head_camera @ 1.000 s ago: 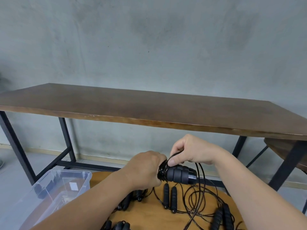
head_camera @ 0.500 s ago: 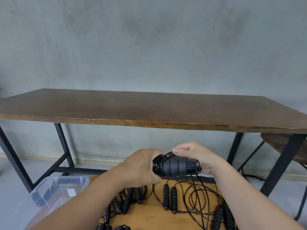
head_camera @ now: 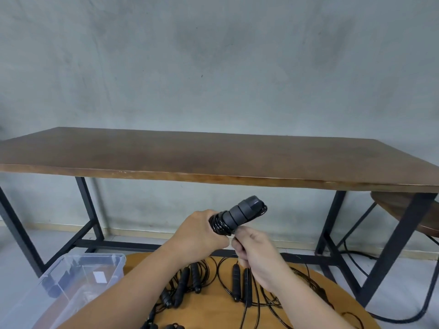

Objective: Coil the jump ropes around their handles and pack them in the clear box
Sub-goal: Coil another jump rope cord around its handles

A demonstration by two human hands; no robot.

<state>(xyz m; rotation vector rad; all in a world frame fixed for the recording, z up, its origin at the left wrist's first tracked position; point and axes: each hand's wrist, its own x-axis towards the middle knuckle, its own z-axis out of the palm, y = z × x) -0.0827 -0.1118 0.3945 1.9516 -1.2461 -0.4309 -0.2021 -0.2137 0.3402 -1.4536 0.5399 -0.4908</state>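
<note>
Jump rope handles (head_camera: 240,216) gripped in left hand (head_camera: 202,236), partly coiled; right hand (head_camera: 257,251) fingers pinching the cord. Risk: slack tension loosening wraps, snagging loose ropes (head_camera: 237,281) on desk (head_camera: 213,312).

long brown table (head_camera: 213,160) against grey wall (head_camera: 213,62).

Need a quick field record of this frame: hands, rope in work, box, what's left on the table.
left hand: grips the handle bundle at its lower end
right hand: pinches the loose cord just below the bundle
handle bundle: black, tilted up to the right, cord coiled round the part nearest the left hand
clear box: lower left, open; contents unclear through the wall
round table: uncoiled jump ropes lying loose
stage: coiling unfinished, bundle not packed
</note>
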